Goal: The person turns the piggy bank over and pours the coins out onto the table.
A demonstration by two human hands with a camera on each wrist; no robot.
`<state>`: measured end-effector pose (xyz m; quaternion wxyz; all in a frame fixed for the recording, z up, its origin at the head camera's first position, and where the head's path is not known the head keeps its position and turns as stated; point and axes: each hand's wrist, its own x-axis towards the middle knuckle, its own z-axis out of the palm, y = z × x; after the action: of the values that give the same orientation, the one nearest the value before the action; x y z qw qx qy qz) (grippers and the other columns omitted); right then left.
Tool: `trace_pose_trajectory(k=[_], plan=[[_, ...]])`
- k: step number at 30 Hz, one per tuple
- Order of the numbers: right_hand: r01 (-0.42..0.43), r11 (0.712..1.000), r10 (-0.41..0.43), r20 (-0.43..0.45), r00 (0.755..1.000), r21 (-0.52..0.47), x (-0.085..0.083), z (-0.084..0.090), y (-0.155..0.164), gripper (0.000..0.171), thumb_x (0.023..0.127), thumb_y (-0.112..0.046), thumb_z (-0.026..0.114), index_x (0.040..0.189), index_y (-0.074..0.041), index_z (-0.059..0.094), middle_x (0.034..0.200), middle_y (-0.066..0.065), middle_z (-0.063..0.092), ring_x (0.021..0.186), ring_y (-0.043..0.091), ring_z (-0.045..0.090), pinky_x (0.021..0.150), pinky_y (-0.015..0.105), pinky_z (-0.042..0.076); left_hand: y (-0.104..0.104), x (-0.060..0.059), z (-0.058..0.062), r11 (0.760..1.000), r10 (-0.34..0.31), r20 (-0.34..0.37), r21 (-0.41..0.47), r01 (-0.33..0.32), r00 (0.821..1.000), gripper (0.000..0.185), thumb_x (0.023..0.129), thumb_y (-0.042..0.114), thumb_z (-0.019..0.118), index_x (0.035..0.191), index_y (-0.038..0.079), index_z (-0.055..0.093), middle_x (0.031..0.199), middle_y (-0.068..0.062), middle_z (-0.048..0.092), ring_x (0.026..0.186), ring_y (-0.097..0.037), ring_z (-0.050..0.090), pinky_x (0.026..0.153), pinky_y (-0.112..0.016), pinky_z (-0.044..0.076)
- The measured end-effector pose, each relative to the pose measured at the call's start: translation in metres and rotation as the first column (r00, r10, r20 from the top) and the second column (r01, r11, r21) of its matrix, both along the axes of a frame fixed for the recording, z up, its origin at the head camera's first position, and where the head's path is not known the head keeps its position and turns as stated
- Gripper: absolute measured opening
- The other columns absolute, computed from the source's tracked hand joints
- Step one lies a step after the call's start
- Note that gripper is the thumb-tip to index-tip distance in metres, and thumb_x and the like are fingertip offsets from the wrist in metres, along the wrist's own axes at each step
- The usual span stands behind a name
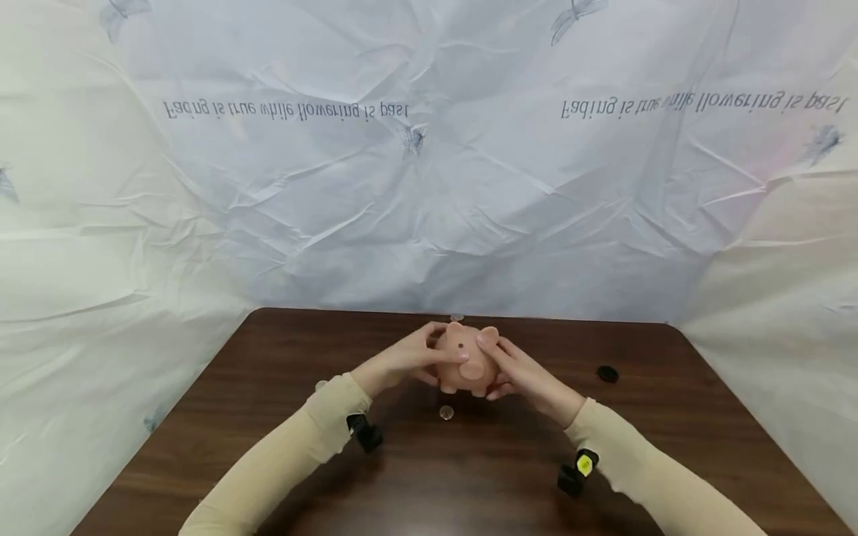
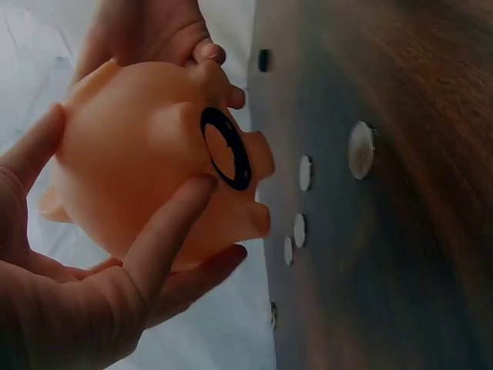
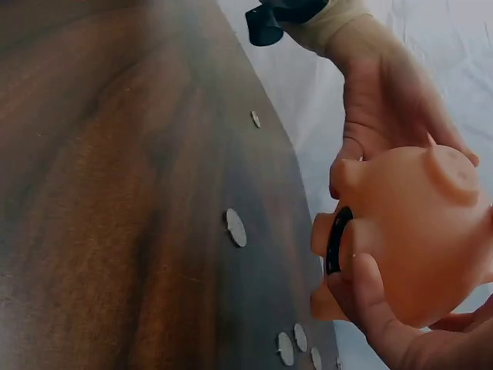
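Both hands hold a pink piggy bank [image 1: 465, 365] lifted just above the dark wooden table [image 1: 268, 417]. My left hand [image 1: 429, 356] grips its left side, fingers curled across the body [image 2: 146, 177]. My right hand [image 1: 511, 372] grips the right side, thumb under the belly [image 3: 416, 239]. The wrist views show the pig's underside, where a black ring [image 2: 227, 148] surrounds an open hole. A coin [image 1: 446, 412] lies on the table right below the pig.
A small black round cap [image 1: 607, 374] lies on the table to the right. More coins [image 2: 305, 173] lie scattered under and behind the pig, one near the far edge [image 1: 456, 318]. Crumpled white sheeting [image 1: 429, 186] walls in the table.
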<state>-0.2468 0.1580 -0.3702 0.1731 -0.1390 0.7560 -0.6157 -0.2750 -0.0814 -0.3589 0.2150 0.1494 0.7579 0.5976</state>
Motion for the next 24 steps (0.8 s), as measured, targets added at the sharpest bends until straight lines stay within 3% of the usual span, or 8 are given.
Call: trace_pose_trajectory(k=[5,7,10,12,14,18,20,24], plan=[[0.126,0.990,-0.138,-0.323,0.936,-0.057,-0.006,0.034,-0.003,0.067,0.104,-0.049,0.053,0.158,-0.017,0.030,0.133,0.022,0.056,0.090,0.021,0.065,0.079,0.035,0.058,0.004,-0.007,0.041,0.994,-0.003,-0.324,0.102,0.038,0.946,0.092,0.082,0.022,0.087,0.156,0.023,0.033,0.147,-0.006,0.045,0.119,-0.023,0.059,0.089,-0.041,0.057],[0.135,0.984,-0.176,-0.622,0.763,-0.114,-0.003,0.051,-0.002,0.073,0.100,-0.049,0.060,0.158,-0.015,0.031,0.141,0.023,0.050,0.098,0.020,0.063,0.081,0.029,0.056,0.004,0.000,0.066,0.984,-0.031,-0.585,0.126,0.129,0.811,0.094,0.080,0.012,0.088,0.156,0.023,0.033,0.154,-0.004,0.038,0.132,-0.021,0.049,0.094,-0.040,0.056],[0.047,0.972,-0.229,-0.893,0.388,-0.229,0.005,0.064,-0.004,0.084,0.094,-0.048,0.070,0.157,-0.008,0.029,0.151,0.028,0.036,0.119,0.030,0.057,0.086,0.025,0.054,0.001,0.021,0.093,0.965,-0.057,-0.848,0.089,0.248,0.527,0.099,0.075,0.004,0.090,0.154,0.022,0.034,0.164,-0.007,0.024,0.147,-0.025,0.031,0.100,-0.045,0.052],[-0.028,0.969,-0.224,-0.925,0.308,-0.244,0.009,0.060,-0.005,0.089,0.093,-0.045,0.072,0.154,0.000,0.026,0.152,0.031,0.030,0.126,0.036,0.052,0.090,0.027,0.054,-0.001,0.029,0.096,0.962,-0.076,-0.894,0.050,0.268,0.442,0.103,0.072,0.002,0.092,0.154,0.019,0.031,0.166,-0.012,0.016,0.150,-0.030,0.025,0.101,-0.048,0.052],[-0.009,0.972,-0.205,-0.862,0.463,-0.236,0.010,0.047,-0.006,0.081,0.098,-0.039,0.068,0.155,-0.003,0.024,0.151,0.029,0.032,0.127,0.032,0.052,0.089,0.027,0.054,0.000,0.029,0.084,0.976,-0.084,-0.844,0.038,0.214,0.530,0.098,0.074,0.005,0.091,0.153,0.018,0.034,0.162,-0.012,0.028,0.144,-0.026,0.036,0.102,-0.044,0.050],[0.086,0.994,-0.107,-0.370,0.923,-0.071,0.007,0.021,-0.003,0.063,0.106,-0.045,0.049,0.156,-0.015,0.024,0.137,0.021,0.049,0.104,0.024,0.064,0.080,0.032,0.057,0.008,0.015,0.043,0.999,-0.043,-0.400,0.011,0.052,0.916,0.092,0.082,0.025,0.088,0.154,0.020,0.032,0.145,-0.009,0.048,0.117,-0.019,0.059,0.090,-0.041,0.056],[0.083,0.996,-0.077,-0.170,0.983,0.030,0.005,0.016,-0.001,0.066,0.106,-0.054,0.042,0.156,-0.016,0.022,0.137,0.023,0.049,0.100,0.028,0.064,0.080,0.037,0.057,0.010,0.011,0.029,1.000,0.002,-0.183,-0.003,-0.003,0.983,0.091,0.083,0.033,0.086,0.155,0.022,0.031,0.141,-0.010,0.048,0.108,-0.022,0.063,0.086,-0.046,0.058],[0.065,0.996,-0.058,-0.095,0.994,0.068,0.005,0.018,0.000,0.077,0.103,-0.061,0.044,0.159,-0.018,0.014,0.134,0.024,0.049,0.093,0.031,0.064,0.080,0.044,0.057,0.009,0.008,0.020,1.000,0.019,-0.102,0.025,-0.016,0.995,0.091,0.083,0.036,0.085,0.155,0.026,0.030,0.145,-0.009,0.046,0.110,-0.028,0.065,0.086,-0.052,0.058]])
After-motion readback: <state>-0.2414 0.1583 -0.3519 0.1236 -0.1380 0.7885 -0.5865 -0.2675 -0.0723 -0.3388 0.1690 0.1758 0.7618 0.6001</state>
